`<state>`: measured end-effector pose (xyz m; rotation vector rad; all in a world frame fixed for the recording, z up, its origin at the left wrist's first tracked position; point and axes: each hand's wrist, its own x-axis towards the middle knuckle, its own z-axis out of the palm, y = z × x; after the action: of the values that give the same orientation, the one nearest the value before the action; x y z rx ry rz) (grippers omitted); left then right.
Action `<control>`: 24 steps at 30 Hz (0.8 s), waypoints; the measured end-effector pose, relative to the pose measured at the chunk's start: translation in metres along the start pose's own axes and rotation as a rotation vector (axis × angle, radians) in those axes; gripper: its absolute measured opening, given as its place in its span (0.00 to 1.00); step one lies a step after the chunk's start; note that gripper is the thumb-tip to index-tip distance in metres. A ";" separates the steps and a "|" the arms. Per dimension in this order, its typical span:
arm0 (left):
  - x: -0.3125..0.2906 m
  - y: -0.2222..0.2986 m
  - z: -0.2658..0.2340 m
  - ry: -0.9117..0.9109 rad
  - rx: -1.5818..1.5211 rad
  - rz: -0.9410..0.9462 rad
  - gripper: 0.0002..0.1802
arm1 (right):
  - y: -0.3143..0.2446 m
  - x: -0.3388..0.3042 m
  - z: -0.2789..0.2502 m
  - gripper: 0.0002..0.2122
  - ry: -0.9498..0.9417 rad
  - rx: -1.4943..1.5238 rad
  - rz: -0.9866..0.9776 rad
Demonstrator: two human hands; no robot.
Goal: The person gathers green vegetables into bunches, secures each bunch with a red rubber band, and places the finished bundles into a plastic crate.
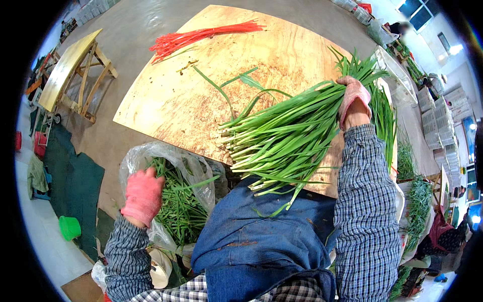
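My right hand (354,100), in a pink-and-white glove, is closed round the leafy part of a large bunch of garlic chives (292,126). Their pale stem ends fan out to the left, over the table's near edge. Another pile of garlic chives (385,121) lies beyond my right wrist. My left hand (144,195), in a pink glove, is above a clear plastic bag (136,158) full of green leaf trimmings (181,211). Its fingers are partly bent and a little apart, with nothing visible in them. One long leaf lies across the bag beside it.
Red ties (206,38) lie in a bundle at the far side of the wooden table (176,105). Loose leaves (216,88) are scattered on it. A wooden bench (70,70) stands at left, with a green basin (69,228) nearer. More greens (418,201) are piled at right.
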<state>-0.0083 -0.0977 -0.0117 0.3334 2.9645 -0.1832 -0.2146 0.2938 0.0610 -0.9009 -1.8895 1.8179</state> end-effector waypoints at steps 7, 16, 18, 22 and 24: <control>0.026 0.087 -0.059 0.595 -0.550 0.604 0.20 | 0.000 -0.006 0.007 0.12 -0.049 0.015 -0.038; 0.064 0.096 -0.028 0.597 -0.380 0.714 0.14 | 0.012 0.007 0.006 0.13 -0.079 -0.003 -0.009; 0.054 0.088 -0.028 0.591 -0.507 0.627 0.14 | 0.017 0.016 0.005 0.12 -0.113 -0.037 -0.041; 0.051 0.105 -0.052 0.708 -0.400 0.634 0.15 | 0.014 0.011 0.005 0.12 -0.085 0.017 0.012; 0.066 0.117 -0.050 0.739 -0.314 0.705 0.15 | 0.008 0.002 0.003 0.12 -0.082 -0.029 -0.026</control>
<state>-0.0519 0.0365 0.0148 1.6433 3.1894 0.6014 -0.2164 0.2931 0.0522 -0.8191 -1.9724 1.8427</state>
